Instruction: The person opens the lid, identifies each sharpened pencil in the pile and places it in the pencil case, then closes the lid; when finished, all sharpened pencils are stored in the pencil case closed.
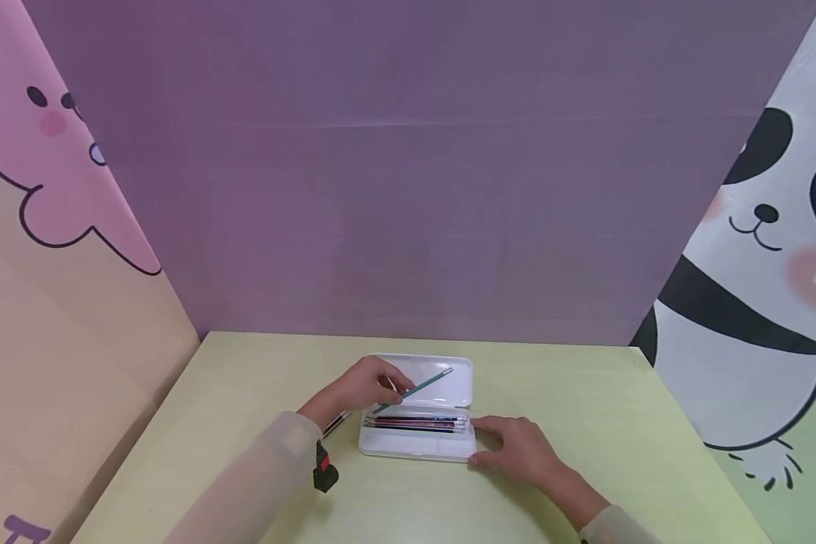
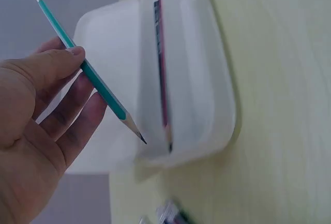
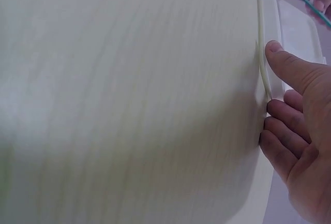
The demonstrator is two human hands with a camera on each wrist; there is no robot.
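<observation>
We pinch the teal pencil [image 1: 413,390] in our left hand [image 1: 360,387] above the open pencil case [image 1: 418,446], steadied by our flat right hand [image 1: 517,449]; next, we judge, lower it alongside the stored pencils [image 1: 415,424].

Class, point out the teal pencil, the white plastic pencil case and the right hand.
Teal pencil [image 2: 98,83], left wrist view, mid-shaft.
White plastic pencil case [image 1: 457,385], head view, open lid.
Right hand [image 1: 520,452], head view, back of hand.
</observation>
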